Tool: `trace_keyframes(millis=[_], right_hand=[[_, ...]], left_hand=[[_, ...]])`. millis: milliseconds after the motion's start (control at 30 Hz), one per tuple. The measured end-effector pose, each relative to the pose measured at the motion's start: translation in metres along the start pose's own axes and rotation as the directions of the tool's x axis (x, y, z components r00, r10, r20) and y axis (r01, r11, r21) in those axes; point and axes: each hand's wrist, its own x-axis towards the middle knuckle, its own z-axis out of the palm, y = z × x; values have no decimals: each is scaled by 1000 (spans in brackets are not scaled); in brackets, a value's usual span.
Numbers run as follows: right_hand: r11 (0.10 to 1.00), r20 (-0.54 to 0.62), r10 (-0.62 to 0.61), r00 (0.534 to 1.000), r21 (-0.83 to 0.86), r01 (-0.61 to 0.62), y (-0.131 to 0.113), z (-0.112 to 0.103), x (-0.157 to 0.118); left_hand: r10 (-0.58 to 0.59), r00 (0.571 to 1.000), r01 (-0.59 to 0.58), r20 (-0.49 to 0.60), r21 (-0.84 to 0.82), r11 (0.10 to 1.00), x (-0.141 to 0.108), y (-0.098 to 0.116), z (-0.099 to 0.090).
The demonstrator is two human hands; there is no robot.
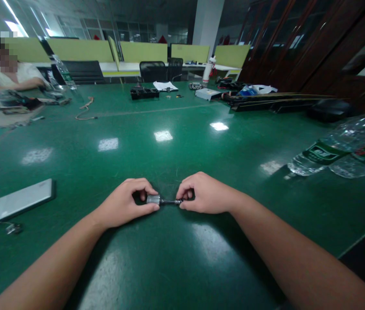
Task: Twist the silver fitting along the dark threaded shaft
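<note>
A small metal cylinder with a thin dark shaft lies level between my two hands, low over the green table. My left hand pinches the silvery cylinder at the left end between thumb and fingers. At the shaft's right end, my right hand is closed on the tip with thumb and fingertips. The shaft's middle shows between the hands, and fingers partly cover both ends.
On the left lie a pale flat device and a small metal piece. Plastic bottles lie at the right. Farther back are a black tray, papers, a cord and dark strips. A person sits at far left.
</note>
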Motion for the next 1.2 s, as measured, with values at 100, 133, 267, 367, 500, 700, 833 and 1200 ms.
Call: trace_keyframes(millis=[100,133,267,367,500,700,833,1200], right_hand=[[999,31,32,999,-16,-31,1,-6,-2],[998,48,55,997,-20,-54,1,-9,-3],[982,75,185,980,-58,-181,6,-20,-8],[983,56,181,982,-32,-179,8,-21,-9],[994,57,113,992,4,-113,5,-13,-6],[997,72,70,995,35,-72,2,-12,-5],[998,77,47,996,30,-49,4,-11,-5],[998,-16,-43,999,44,44,1,1,0]], left_hand=[[-6,1000,6,2,-5,1000,1,1,0],[-6,1000,7,5,-8,1000,1,1,0],[-6,1000,7,7,-15,1000,1,1,0],[-2,1000,2,-1,-7,1000,1,2,0],[-2,1000,2,-2,1,1000,1,2,-1],[-11,1000,11,-2,2,1000,1,3,-1],[-30,1000,30,3,5,1000,1,3,-1],[-33,999,33,-3,56,998,-2,4,0]])
